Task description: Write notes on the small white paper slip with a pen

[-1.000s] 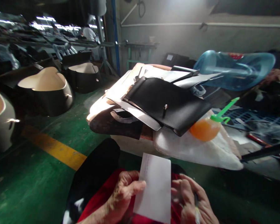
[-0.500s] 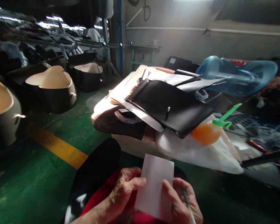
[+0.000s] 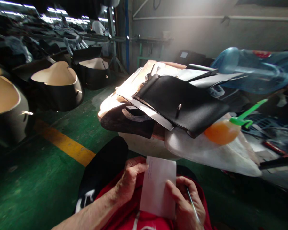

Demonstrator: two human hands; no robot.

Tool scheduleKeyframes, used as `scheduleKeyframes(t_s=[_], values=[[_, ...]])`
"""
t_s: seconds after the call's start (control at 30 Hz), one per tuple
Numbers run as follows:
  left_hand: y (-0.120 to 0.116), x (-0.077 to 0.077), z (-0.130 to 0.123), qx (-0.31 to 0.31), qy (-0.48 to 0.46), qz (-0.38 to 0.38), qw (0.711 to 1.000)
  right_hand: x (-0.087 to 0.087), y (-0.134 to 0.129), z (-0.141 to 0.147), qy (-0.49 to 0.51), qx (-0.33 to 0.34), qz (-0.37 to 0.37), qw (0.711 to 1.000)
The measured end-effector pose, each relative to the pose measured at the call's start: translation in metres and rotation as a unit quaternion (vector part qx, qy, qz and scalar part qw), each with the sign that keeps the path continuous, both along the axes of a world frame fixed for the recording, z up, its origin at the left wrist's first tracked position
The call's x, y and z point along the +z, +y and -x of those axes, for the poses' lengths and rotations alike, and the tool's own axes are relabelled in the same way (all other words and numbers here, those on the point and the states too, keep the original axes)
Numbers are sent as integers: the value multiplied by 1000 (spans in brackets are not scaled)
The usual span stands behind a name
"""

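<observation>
A white notepad (image 3: 158, 188) with a few lines of handwriting at its upper left is held upright over my lap. My left hand (image 3: 132, 175) pinches its left edge near the top corner. The thumb of my right hand (image 3: 187, 199) presses on the pad's right side, and a thin pen (image 3: 192, 203) is tucked among that hand's fingers. Beyond my knees, black leather pieces (image 3: 182, 102) with a small metal clasp lie on a padded work surface (image 3: 206, 156). A squeeze bottle of orange liquid (image 3: 222, 132) with a green spout rests at its right.
Several dark, tan-lined curved leather shells (image 3: 60, 92) stand at the left. A yellow stripe (image 3: 67, 145) crosses the green floor (image 3: 50, 185). A large blue water bottle (image 3: 256, 70) lies on its side at the back right, above a blue basket (image 3: 256, 127) with clutter. A grey wall is behind.
The view has shifted slightly, so the work surface sits further right. My left hand has slid up the notepad's edge toward its top corner. Both hands keep hold of it.
</observation>
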State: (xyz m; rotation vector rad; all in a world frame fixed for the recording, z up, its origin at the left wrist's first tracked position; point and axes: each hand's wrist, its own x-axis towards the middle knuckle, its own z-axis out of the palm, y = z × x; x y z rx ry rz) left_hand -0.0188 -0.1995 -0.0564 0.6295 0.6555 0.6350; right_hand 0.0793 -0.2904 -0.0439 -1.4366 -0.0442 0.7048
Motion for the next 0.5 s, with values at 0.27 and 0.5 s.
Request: scheduleKeyframes(t_s=[0.27, 0.5], values=[[1, 0, -2, 14, 16, 2, 1000, 4, 1, 3, -8, -7, 14, 1000], [2, -1, -2, 15, 19, 1, 1000, 0, 0, 1, -40, 1, 32, 999]])
